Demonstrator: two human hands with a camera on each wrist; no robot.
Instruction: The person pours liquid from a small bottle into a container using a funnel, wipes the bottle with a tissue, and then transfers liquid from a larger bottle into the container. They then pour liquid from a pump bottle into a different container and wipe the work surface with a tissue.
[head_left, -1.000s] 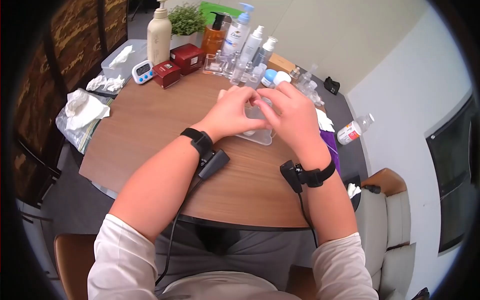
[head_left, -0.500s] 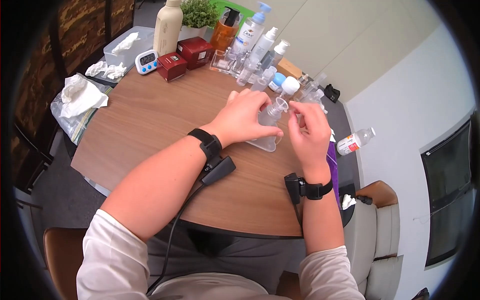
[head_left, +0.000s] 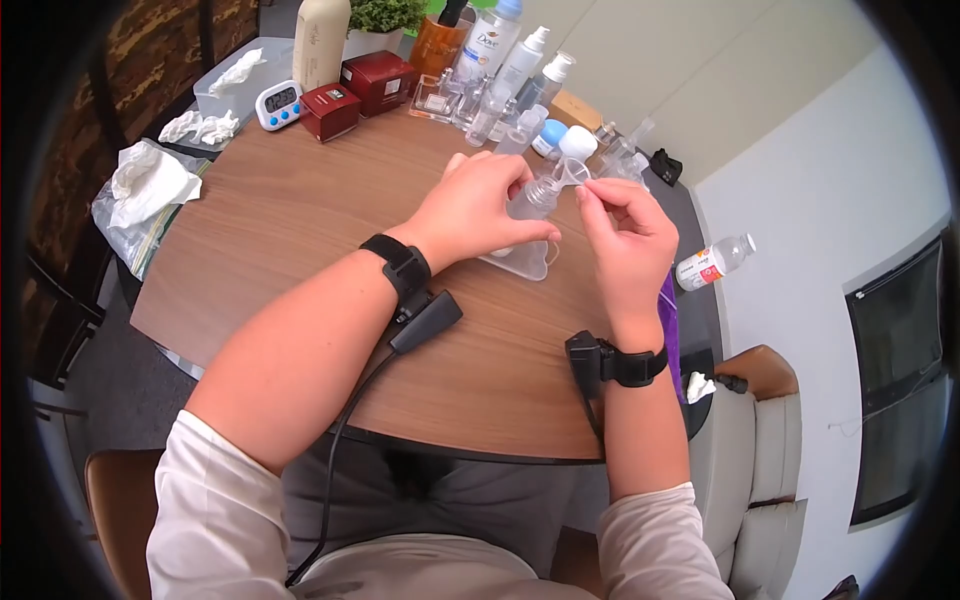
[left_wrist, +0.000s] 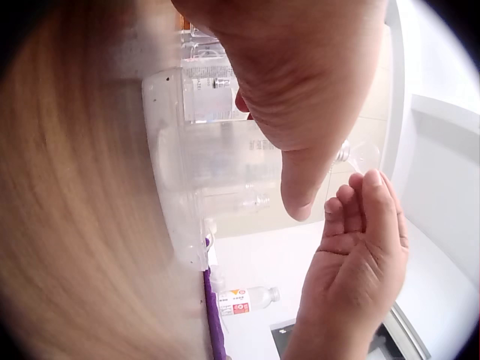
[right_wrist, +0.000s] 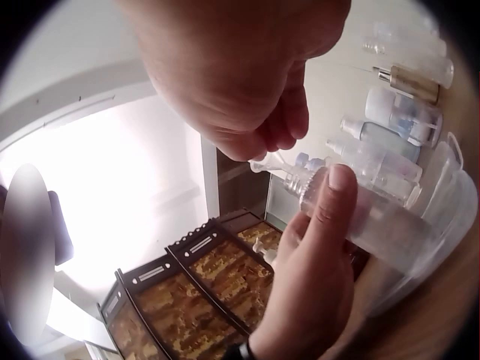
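Note:
A clear bottle [head_left: 533,198] with a ribbed neck is gripped by my left hand [head_left: 478,208], thumb and fingers on either side. In the right wrist view the left hand [right_wrist: 311,277] wraps round the bottle [right_wrist: 390,231]. A small clear funnel [head_left: 572,173] sits at the bottle's mouth, its rim pinched by my right hand [head_left: 632,235]. The funnel [right_wrist: 264,163] meets the neck in the right wrist view. Behind the bottle a clear plastic tray [head_left: 526,262] lies on the wooden table [head_left: 300,240], partly hidden by the left hand.
Pump bottles [head_left: 487,45], red boxes [head_left: 330,110] and small clear bottles [head_left: 485,122] crowd the table's back edge. A timer [head_left: 278,104] stands at the back left. Crumpled tissues [head_left: 150,180] lie left, a purple cloth [head_left: 668,325] right, and a labelled bottle [head_left: 714,262] beyond it.
Half a second ago the right hand was at the funnel's right side; it now pinches the rim. A second ago both hands met over the bottle. The camera view has shifted slightly.

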